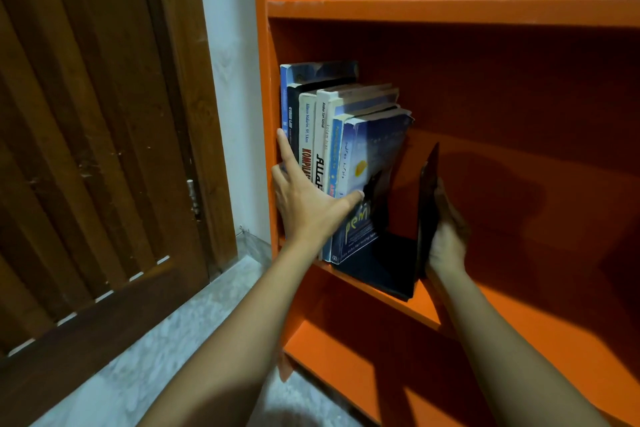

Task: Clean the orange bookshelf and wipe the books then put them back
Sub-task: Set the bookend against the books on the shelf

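Observation:
Several books (327, 121) stand in a row at the left end of the middle shelf of the orange bookshelf (450, 12), leaning slightly right. My left hand (304, 201) spans the row, fingers spread over the spines and thumb pressed on the dark blue cover of the rightmost book (374, 156). A black L-shaped metal bookend (391, 263) sits right of the books, its base partly under them. My right hand (446, 232) grips the bookend's upright plate from the right side.
The shelf board (519, 315) to the right of the bookend holds nothing. A brown slatted wooden door (97, 149) stands left of the bookshelf, with a white wall strip (235, 114) between. Grey speckled floor (166, 340) lies below.

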Tool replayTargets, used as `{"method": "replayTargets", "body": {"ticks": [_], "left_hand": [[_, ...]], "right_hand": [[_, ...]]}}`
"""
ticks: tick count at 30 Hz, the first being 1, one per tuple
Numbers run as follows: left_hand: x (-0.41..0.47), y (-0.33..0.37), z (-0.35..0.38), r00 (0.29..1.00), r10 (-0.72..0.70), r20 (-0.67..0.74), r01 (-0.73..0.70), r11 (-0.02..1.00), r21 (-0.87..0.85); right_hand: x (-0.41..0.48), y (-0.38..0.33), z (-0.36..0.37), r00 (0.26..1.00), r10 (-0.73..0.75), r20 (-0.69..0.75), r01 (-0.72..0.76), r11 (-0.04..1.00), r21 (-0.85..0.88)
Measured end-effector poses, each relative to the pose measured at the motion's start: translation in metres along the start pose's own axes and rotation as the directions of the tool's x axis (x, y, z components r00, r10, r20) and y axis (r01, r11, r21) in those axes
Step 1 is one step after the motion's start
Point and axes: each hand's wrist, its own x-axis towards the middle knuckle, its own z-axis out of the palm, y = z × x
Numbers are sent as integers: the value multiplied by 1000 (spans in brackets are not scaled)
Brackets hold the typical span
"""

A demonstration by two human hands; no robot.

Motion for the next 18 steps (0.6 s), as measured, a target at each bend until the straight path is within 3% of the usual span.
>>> {"method": "replayTargets", "body": {"ticks": [5,10,14,18], "left_hand": [[7,11,-13,999,-16,37,15,999,36],[8,22,-24,997,-31,66,26,997,72],[-1,13,-33,996,3,93,-9,998,66],[-8,2,-35,994,51,93,-57,997,56]], "right_hand": [[-16,2,4,996,-82,18,83,996,-34],[-17,27,31,987,-161,26,160,986,44],[-9,45,52,979,-193,-64,199,974,105],[-5,51,60,986,-167,12,165,982,92]]}}
